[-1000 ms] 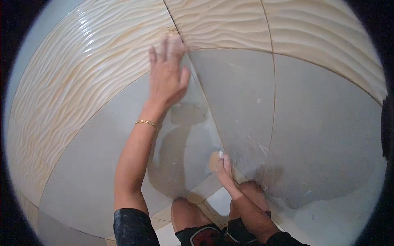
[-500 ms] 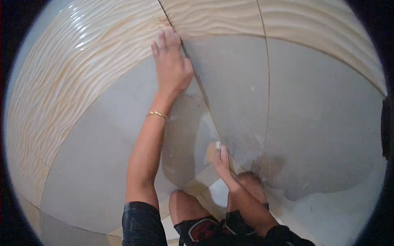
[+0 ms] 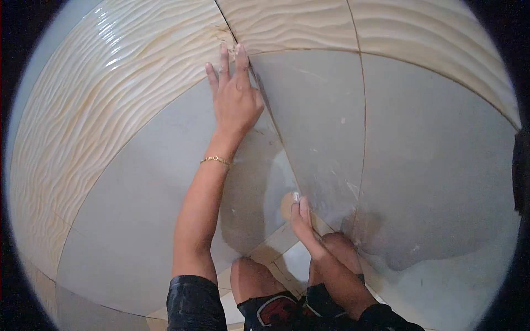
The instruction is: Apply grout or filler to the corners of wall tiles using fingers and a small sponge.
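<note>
My left hand [image 3: 236, 102] reaches up with its fingers spread. The fingertips are at the dark corner joint [image 3: 259, 83], where smooth grey tile meets a wavy cream tile [image 3: 138, 71]. Brownish smears [image 3: 225, 36] mark the cream tile just above these fingers. Lower down, close to my knees, my right hand [image 3: 301, 219] has its fingers closed at the edge of a small rounded tan thing [image 3: 286, 206]. A pale spot shows at those fingertips. What kind of thing it is I cannot make out.
Grey tiles [image 3: 419, 143] spread on both sides of the corner, with thin brown joints. Darker damp-looking patches [image 3: 243, 215] lie near my knees and at the lower right. Cream wavy tiles run along the top. A dark object [image 3: 520, 171] stands at the right rim.
My left hand has slid slightly down along the joint, and its fingers have spread apart. My right hand stays by the tan thing, almost unmoved.
</note>
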`<state>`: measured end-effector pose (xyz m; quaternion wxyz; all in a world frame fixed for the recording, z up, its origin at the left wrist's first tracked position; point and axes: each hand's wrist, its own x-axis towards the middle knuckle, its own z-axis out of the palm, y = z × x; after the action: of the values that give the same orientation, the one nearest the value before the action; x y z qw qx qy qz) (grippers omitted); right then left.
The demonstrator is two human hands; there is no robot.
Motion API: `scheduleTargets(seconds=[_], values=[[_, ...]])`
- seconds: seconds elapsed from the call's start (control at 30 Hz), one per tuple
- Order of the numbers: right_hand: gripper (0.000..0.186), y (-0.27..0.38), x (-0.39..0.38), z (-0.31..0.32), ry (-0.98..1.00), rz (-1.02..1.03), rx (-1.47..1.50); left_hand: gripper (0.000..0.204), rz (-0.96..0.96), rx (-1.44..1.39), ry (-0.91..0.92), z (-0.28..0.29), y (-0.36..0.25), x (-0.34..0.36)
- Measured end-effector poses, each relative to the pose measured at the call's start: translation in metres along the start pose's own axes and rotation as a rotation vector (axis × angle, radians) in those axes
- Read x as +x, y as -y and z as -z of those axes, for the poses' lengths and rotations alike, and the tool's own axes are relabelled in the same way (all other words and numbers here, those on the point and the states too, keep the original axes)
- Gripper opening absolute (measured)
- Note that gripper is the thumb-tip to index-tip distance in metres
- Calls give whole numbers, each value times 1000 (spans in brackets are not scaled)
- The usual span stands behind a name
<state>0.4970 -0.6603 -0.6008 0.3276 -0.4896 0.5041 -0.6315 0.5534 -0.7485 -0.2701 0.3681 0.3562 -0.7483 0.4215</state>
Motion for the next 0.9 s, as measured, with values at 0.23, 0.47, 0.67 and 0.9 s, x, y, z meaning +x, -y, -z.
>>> scheduleTargets(seconds=[0.23,0.47,0.67,0.9], values=[[26,2,-1,5,9,-76,-34,75,48,-372,-234,6,12,7],[24,25,0,6,89,-185,-107,70,25,-43,-25,-1,2,-10],[22,-6,4,8,25,6,-6,72,-11,-316,-72,57,7,-94],[17,32,11,47,649,-149,588,84,276,-620,-295,167,22,-189]])
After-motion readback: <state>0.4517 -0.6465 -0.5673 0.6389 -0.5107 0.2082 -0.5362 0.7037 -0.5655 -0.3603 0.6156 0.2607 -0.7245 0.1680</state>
